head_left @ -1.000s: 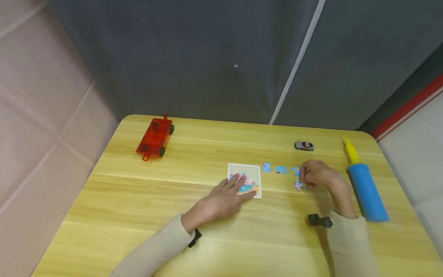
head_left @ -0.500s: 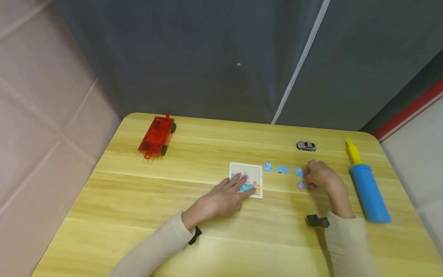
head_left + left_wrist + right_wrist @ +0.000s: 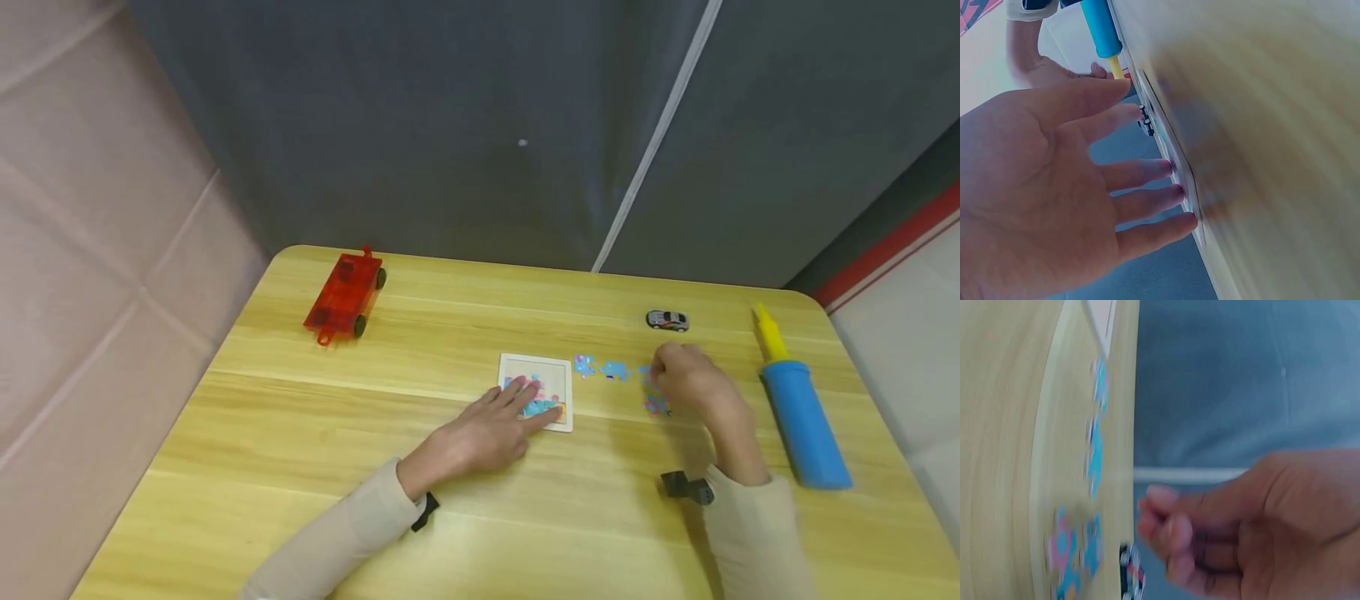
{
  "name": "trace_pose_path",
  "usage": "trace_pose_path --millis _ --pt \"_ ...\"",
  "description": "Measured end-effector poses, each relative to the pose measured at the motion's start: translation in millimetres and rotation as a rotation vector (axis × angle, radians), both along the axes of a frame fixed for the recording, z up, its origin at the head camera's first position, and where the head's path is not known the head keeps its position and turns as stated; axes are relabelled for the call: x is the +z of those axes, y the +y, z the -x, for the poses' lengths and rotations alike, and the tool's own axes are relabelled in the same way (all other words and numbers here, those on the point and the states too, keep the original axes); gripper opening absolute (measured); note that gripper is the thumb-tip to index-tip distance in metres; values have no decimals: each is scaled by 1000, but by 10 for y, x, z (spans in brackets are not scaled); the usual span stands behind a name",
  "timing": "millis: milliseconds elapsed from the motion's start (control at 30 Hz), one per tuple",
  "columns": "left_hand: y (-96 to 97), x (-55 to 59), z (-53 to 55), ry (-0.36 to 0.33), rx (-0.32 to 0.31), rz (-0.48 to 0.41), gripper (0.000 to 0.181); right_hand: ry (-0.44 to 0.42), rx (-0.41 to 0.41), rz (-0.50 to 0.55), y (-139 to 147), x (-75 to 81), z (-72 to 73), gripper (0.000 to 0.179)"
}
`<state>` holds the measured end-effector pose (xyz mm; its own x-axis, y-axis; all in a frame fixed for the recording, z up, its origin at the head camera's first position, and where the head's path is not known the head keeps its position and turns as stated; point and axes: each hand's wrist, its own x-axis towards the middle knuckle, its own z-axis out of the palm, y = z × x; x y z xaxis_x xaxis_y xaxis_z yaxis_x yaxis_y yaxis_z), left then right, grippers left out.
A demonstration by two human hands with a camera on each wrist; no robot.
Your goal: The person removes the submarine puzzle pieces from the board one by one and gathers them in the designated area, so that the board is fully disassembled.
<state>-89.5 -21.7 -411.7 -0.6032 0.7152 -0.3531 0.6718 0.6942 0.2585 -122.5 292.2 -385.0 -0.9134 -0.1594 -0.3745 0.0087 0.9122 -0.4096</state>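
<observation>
My left hand (image 3: 483, 435) rests its spread fingers on a small white-framed puzzle board (image 3: 534, 367). Coloured pieces fill the board's lower part, partly covered by those fingers. Right of the board lie loose blue jigsaw pieces: one beside the frame (image 3: 584, 366), another farther right (image 3: 617, 370), and two by my right hand (image 3: 693, 382). In the right wrist view a pink-and-blue piece (image 3: 1063, 547) and a blue piece (image 3: 1092, 547) lie on the table. My right hand is raised close by, its fingers curled toward the thumb with nothing visible between them.
A silver toy car (image 3: 667, 321) stands behind my right hand. To the right lies a blue hand pump (image 3: 806, 425) with a yellow nozzle. A red transparent wheeled toy base (image 3: 345, 296) is at the back left. A dark curtain (image 3: 450, 167) hangs beyond the table's far edge.
My right hand has shifted slightly left over the pieces and lifted from the pink-and-blue piece. My left hand stays on the board. The view has shifted slightly.
</observation>
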Motion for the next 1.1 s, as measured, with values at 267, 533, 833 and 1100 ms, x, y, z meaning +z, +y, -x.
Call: trace_pose_path --millis 267,533,833,1100 --pt "-23 50 -8 15 20 5 56 110 158 151 -726 -81 106 11" --pt "-33 88 -33 26 53 116 55 53 213 207 -1084 -282 171 8" --pt "-39 106 -27 75 36 147 53 102 181 201 -1187 -372 163 9" --pt "-21 118 -25 56 38 151 53 91 131 239 -1180 -421 139 7"
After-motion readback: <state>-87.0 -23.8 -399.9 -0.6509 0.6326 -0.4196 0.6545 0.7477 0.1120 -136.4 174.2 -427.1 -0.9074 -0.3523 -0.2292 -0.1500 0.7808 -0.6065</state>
